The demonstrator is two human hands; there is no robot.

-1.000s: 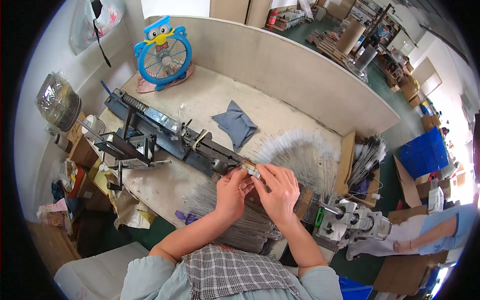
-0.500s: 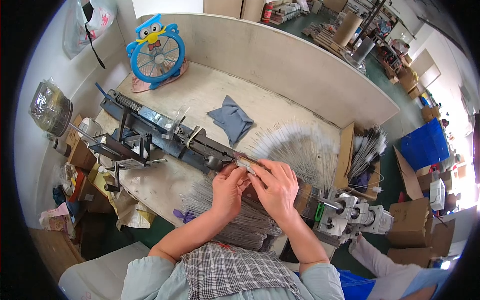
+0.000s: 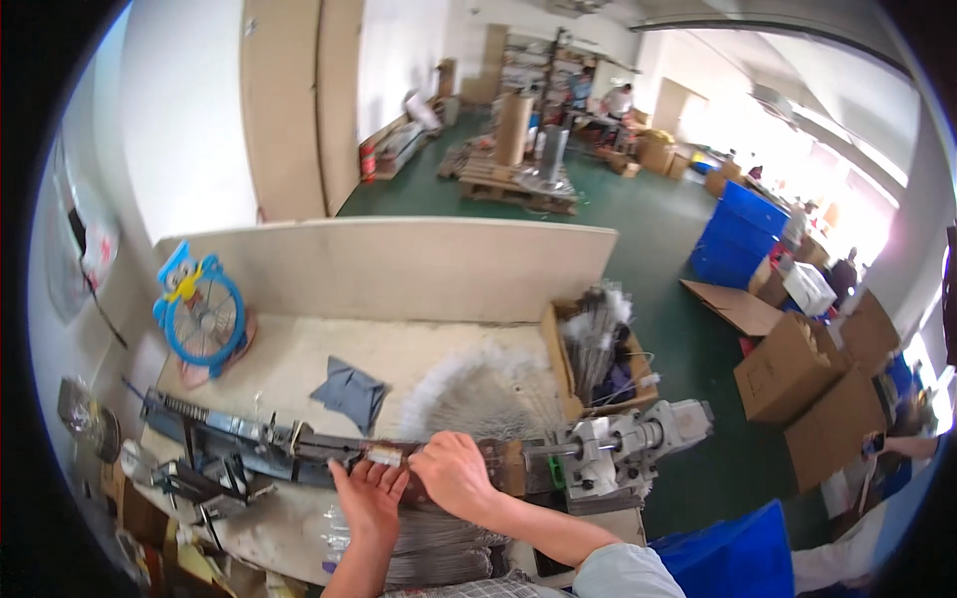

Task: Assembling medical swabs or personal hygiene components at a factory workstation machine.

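My left hand [image 3: 371, 498] is palm up at the near side of a long dark metal bench tool [image 3: 329, 446], thumb and fingers apart. Its fingertips reach a small pale block-like piece [image 3: 385, 455] on the tool; whether they bear its weight is hard to see. Just to the right, my right hand [image 3: 459, 473] has its fingers curled together close by the piece's right end, and what they pinch is hidden. Below the hands lies a thick bundle of thin metal wires [image 3: 439, 548]. Beyond them spreads a fan of white-tipped wire brushes [image 3: 483, 394].
A grey cloth [image 3: 351, 392] lies past the tool, with a blue cartoon fan [image 3: 203, 317] at the far left. On the right stand a silver motor-driven unit [image 3: 623, 448] and a carton of wire brushes [image 3: 558, 359]. A low partition [image 3: 399, 269] edges the table. At the right edge, another person's arm [image 3: 907, 447] shows.
The view has tilted up and turned right, showing more of the workshop. My left fingers have spread from their pinch, and my right hand has shifted to the piece's right end.
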